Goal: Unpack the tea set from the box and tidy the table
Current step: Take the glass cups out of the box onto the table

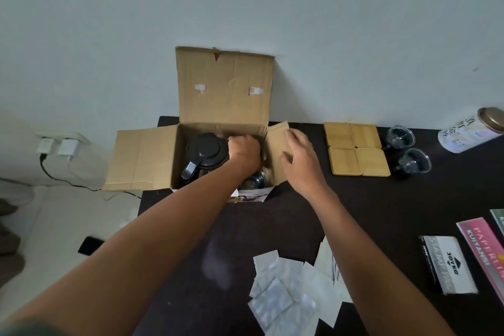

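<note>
The left hand reaches inside the open box, fingers curled beside the black-lidded teapot; what they grip is perhaps hidden. Right hand, fingers spread, rests on the box's right flap.

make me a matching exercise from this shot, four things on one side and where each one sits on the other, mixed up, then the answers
Things
1. black-lidded teapot
2. wooden coasters
3. glass cups
4. white sachets

Places
A. on the table's near edge, between the two forearms
B. inside the open cardboard box
C. laid in a two-by-two square just right of the box
D. between the square of coasters and the white tin

Pairs: 1-B, 2-C, 3-D, 4-A
</note>
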